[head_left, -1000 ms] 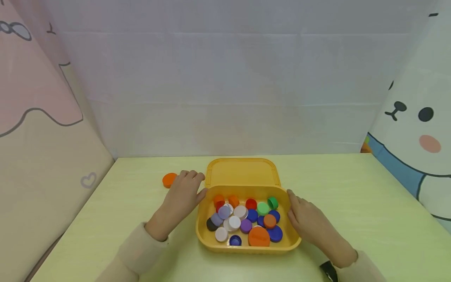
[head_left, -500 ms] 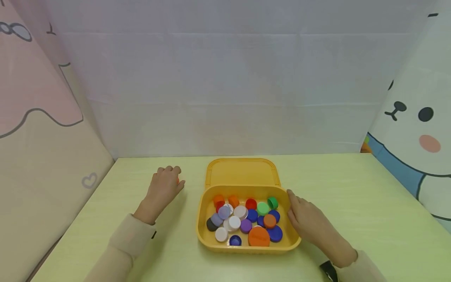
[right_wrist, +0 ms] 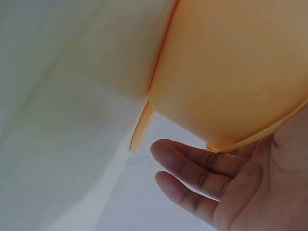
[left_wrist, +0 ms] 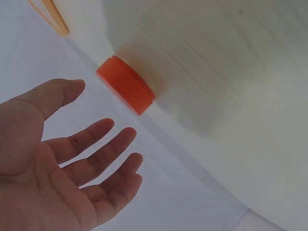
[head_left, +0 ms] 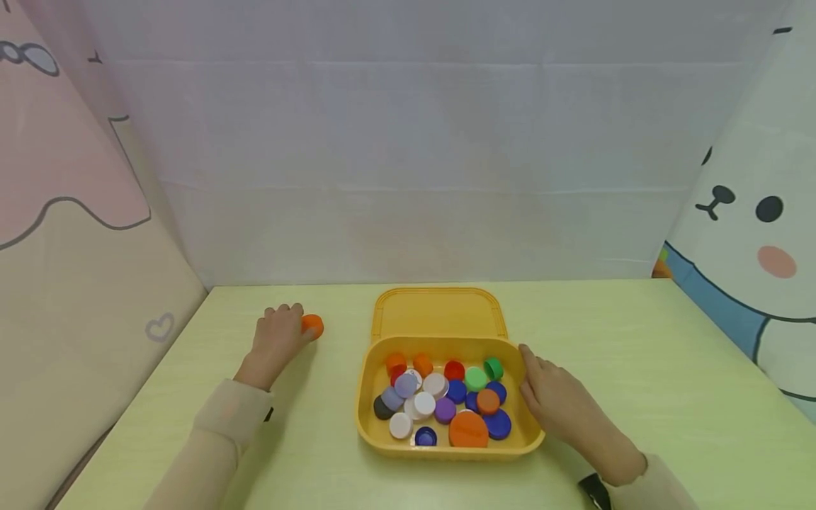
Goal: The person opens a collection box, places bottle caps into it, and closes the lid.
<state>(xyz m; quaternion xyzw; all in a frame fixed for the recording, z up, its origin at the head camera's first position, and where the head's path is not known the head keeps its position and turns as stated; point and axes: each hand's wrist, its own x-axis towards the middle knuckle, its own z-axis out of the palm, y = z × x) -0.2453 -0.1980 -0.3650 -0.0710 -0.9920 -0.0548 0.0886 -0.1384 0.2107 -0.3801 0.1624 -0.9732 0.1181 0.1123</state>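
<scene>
An orange bottle cap [head_left: 312,326] lies on the table left of the yellow plastic box. My left hand [head_left: 277,341] is beside it, on its left side. In the left wrist view the fingers [left_wrist: 103,149] are spread and loosely bent, with a gap between them and the cap [left_wrist: 126,86]. The yellow box [head_left: 446,451] holds several bottle caps in many colours. My right hand [head_left: 564,400] holds the box's right rim, thumb at the inner side. In the right wrist view its fingers [right_wrist: 197,173] lie along the outside wall.
The box's yellow lid [head_left: 440,312] lies flat behind it. A pale green tabletop [head_left: 637,354] runs back to a white cloth wall [head_left: 408,177]. Printed cloths stand on both sides.
My left hand has moved left, away from the box, passing over the orange cap to its left side. The cap shifted slightly right. My right hand stays on the box.
</scene>
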